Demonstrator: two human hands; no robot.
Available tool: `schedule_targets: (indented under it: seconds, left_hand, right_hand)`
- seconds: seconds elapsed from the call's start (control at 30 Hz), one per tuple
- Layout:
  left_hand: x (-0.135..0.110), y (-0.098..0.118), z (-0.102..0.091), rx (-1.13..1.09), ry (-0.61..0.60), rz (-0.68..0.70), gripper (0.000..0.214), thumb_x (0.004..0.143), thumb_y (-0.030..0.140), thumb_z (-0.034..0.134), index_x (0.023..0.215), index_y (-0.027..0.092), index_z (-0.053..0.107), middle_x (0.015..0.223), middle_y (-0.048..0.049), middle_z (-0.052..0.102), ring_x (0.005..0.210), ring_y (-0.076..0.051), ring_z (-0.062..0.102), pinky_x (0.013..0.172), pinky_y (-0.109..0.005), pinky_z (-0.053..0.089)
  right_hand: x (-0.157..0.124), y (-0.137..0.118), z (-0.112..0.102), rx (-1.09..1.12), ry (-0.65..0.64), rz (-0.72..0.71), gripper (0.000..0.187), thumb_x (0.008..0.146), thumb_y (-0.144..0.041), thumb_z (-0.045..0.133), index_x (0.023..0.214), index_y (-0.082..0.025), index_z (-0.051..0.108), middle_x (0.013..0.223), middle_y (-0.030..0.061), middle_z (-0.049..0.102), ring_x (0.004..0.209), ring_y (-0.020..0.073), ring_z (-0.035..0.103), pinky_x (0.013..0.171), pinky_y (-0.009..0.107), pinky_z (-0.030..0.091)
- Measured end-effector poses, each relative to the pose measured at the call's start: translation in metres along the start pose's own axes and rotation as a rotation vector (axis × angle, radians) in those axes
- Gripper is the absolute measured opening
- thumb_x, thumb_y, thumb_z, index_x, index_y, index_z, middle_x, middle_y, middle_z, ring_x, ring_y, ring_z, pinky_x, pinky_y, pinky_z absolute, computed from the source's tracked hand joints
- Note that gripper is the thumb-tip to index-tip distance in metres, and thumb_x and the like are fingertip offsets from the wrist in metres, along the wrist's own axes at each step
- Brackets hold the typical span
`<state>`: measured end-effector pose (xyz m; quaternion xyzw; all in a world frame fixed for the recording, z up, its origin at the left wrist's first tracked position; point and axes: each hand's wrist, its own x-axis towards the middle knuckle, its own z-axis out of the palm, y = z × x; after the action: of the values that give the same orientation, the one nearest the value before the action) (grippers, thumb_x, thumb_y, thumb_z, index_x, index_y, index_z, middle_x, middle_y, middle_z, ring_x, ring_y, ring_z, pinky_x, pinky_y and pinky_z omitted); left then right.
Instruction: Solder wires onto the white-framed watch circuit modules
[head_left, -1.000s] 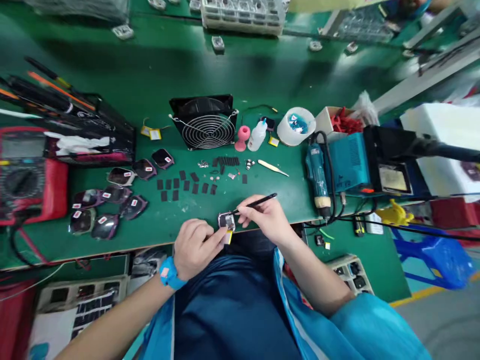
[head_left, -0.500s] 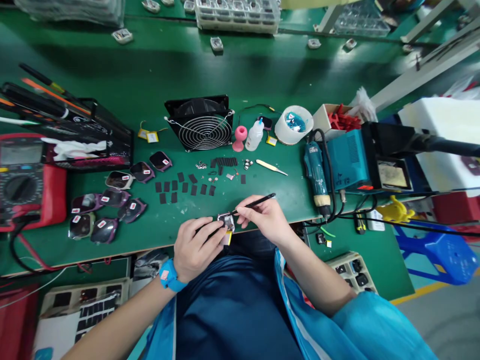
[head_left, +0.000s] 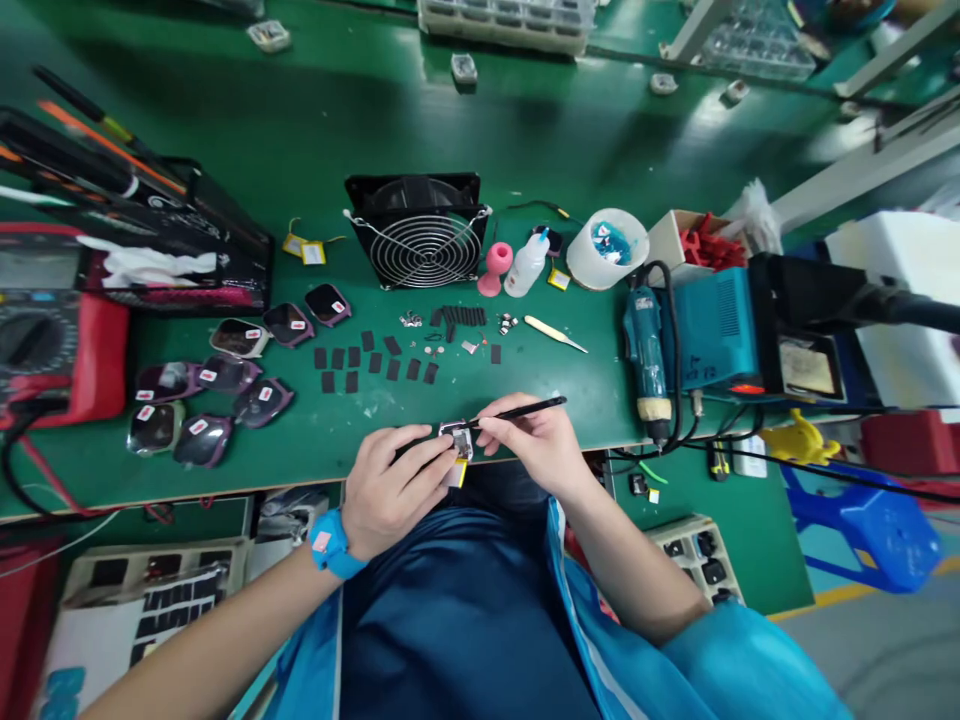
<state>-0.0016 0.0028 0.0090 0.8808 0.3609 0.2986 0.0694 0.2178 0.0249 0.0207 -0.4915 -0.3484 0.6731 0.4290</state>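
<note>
The work looked partway along: the small open case [head_left: 460, 438] lay uncovered with parts showing inside, and the yellow-edged battery [head_left: 457, 474] sat outside it, at its six o'clock edge. The opening was done, then; by that look, the inside was unfinished, the battery not inside and the case not closed. Toward half past nine from the case, stickered dark units [head_left: 264, 403] lay in a loose cluster on the desk [head_left: 589, 400]; whether they were finished could not be told.

The case was at the near edge of the desk, between the two hands, its open side facing up. It looked nearly square and fingers covered part of it, so its long axis could not be read. The slim black tool [head_left: 529, 407] had a plain one: its tip pointed between eight and nine o'clock, at the case's upper rim, its tail between two and three.

The right hand [head_left: 534, 445], at three o'clock from the case, had its grip clamped on the tool, thumb against fingers. The left hand [head_left: 396, 487], at eight o'clock, laid its fingertips over the case; its thumb was hidden, so whether that grip pinched or merely steadied could not be told. Flat black pieces [head_left: 394, 370] were near, toward eleven.
</note>
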Motion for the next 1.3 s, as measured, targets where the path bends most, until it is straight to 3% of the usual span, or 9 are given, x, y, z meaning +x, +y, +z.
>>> schedule_targets:
  seconds: [0.17, 0.33, 0.67, 0.97, 1.3]
  left_hand:
    - [-0.004, 0.001, 0.000, -0.010, -0.014, -0.016, 0.016, 0.092, 0.017, 0.074, 0.107, 0.018, 0.071, 0.108, -0.0055, 0.081, 0.110, -0.027, 0.066, 0.088, -0.043, 0.052]
    - [-0.005, 0.003, 0.000, -0.004, 0.007, -0.016, 0.018, 0.091, 0.019, 0.074, 0.109, 0.018, 0.070, 0.108, -0.0056, 0.081, 0.111, -0.027, 0.066, 0.089, -0.042, 0.052]
    - [-0.002, 0.005, -0.003, 0.036, 0.025, -0.031, 0.013, 0.095, 0.020, 0.068, 0.107, 0.022, 0.071, 0.104, -0.0029, 0.081, 0.107, -0.023, 0.068, 0.087, -0.039, 0.051]
    - [-0.003, 0.005, -0.002, 0.023, 0.027, -0.027, 0.013, 0.094, 0.018, 0.070, 0.107, 0.021, 0.070, 0.106, -0.0031, 0.081, 0.108, -0.025, 0.067, 0.087, -0.040, 0.052]
    - [-0.003, 0.005, -0.001, 0.044, 0.032, -0.084, 0.018, 0.091, 0.019, 0.074, 0.108, 0.023, 0.072, 0.100, -0.0055, 0.075, 0.107, -0.024, 0.069, 0.087, -0.037, 0.056]
  right_hand:
    - [-0.010, 0.005, 0.001, -0.112, 0.088, -0.136, 0.024, 0.082, -0.043, 0.085, 0.085, -0.020, 0.079, 0.076, 0.0016, 0.077, 0.061, 0.0143, 0.074, 0.058, 0.026, 0.066]
    - [-0.017, 0.007, 0.001, -0.131, 0.096, -0.189, 0.012, 0.086, -0.034, 0.082, 0.088, -0.022, 0.081, 0.080, 0.0018, 0.079, 0.066, 0.0145, 0.076, 0.064, 0.026, 0.067]
    - [-0.019, 0.012, 0.000, -0.172, 0.152, -0.257, 0.011, 0.088, -0.035, 0.080, 0.087, -0.025, 0.079, 0.085, 0.0031, 0.080, 0.063, 0.0171, 0.075, 0.062, 0.032, 0.067]
    - [-0.015, 0.007, -0.003, -0.312, -0.034, -0.341, 0.009, 0.091, -0.023, 0.076, 0.091, -0.029, 0.083, 0.092, 0.0033, 0.084, 0.088, 0.0216, 0.079, 0.082, 0.036, 0.065]
    - [-0.015, 0.008, 0.000, -0.329, -0.011, -0.362, 0.010, 0.093, -0.027, 0.074, 0.089, -0.028, 0.083, 0.094, 0.0040, 0.084, 0.087, 0.0222, 0.080, 0.082, 0.037, 0.065]
